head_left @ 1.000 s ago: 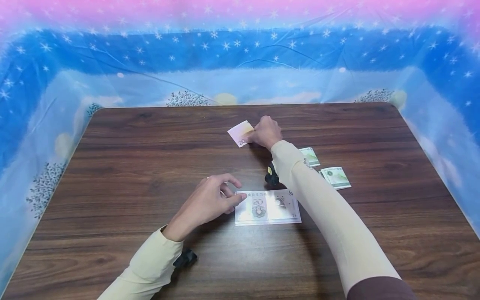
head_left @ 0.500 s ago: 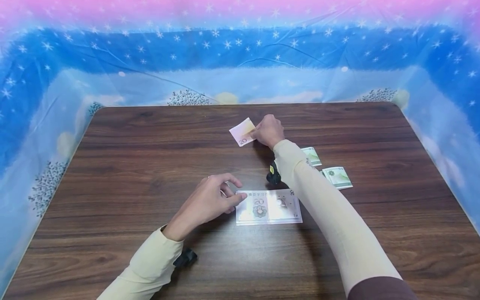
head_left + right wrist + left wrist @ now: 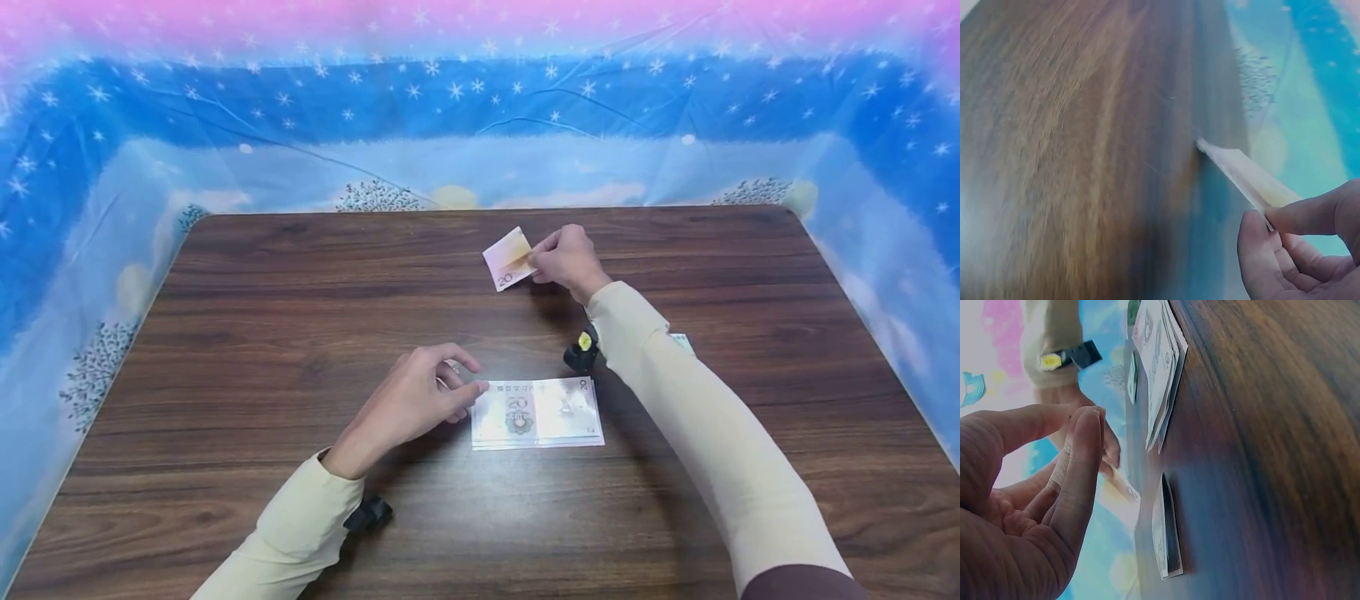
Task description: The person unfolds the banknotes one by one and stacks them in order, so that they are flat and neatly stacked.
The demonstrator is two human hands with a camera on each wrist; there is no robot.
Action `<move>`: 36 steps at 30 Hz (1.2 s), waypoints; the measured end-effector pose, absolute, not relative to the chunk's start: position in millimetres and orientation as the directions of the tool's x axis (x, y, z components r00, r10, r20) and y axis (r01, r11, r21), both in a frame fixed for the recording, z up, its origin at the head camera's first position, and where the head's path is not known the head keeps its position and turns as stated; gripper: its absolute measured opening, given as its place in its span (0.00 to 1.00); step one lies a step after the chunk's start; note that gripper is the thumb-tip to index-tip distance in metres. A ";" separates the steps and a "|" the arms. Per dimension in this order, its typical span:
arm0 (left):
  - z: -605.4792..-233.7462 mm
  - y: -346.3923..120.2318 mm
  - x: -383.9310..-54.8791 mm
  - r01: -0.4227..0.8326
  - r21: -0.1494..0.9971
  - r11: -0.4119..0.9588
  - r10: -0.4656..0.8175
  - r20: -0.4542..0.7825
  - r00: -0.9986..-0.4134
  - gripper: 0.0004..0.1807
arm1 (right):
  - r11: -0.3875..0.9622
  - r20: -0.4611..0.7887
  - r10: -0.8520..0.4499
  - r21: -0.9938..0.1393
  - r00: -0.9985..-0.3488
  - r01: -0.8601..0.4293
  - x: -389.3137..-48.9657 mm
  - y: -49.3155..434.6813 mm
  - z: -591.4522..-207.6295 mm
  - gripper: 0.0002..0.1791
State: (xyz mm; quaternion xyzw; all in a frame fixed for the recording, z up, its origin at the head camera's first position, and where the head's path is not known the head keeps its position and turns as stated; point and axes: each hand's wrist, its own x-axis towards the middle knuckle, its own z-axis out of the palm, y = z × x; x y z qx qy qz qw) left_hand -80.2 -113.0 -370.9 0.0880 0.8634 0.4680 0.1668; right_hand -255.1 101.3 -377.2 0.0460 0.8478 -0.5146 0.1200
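My right hand [image 3: 573, 262] pinches a folded pink-and-yellow 20 banknote [image 3: 506, 262] above the far middle of the table. Thumb and fingers grip its edge [image 3: 1247, 178] in the right wrist view. My left hand [image 3: 412, 400] is loosely curved beside a stack of pale 20 banknotes [image 3: 536, 412], its thumb tip over the stack's left corner. Nothing shows between its fingers. In the left wrist view, the stacked notes [image 3: 1163, 369] lie beyond the fingers, and a separate folded note [image 3: 1166, 531] sits on the table; the head view does not show this one.
A green banknote [image 3: 681, 342] peeks out behind the right sleeve [image 3: 705, 425], which covers most of it. The brown wooden table [image 3: 300, 308] ends at a blue-and-pink snowflake cloth [image 3: 465, 100]. Black wrist cameras [image 3: 583, 350] stick out under both sleeves.
The right hand has moved to the right with the pinched banknote, and its sleeve now hides most of the green notes. The left hand has barely moved.
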 end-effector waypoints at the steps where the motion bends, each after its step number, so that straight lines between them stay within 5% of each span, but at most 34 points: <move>1: -370.8 -112.8 -80.4 -0.003 0.835 0.550 0.306 -0.205 -0.930 0.14 | 0.447 -0.259 -0.046 -0.869 -0.965 0.212 -253.7 104.8 -375.3 0.08; 11: -373.6 -109.9 -82.6 -0.007 0.856 0.517 0.278 -0.176 -0.944 0.13 | 0.371 -0.289 -0.068 -0.896 -0.955 0.245 -225.3 132.6 -357.4 0.10; 29: -376.8 -98.1 -87.9 -0.091 0.919 0.384 0.193 -0.176 -0.965 0.24 | 0.254 -0.343 -0.194 -0.922 -0.919 0.290 -156.5 151.6 -364.0 0.12; 36: -378.4 -87.1 -89.8 -0.232 0.963 0.138 0.220 -0.259 -0.940 0.27 | 0.143 -0.331 -0.245 -0.942 -0.911 0.304 -134.8 153.0 -369.6 0.12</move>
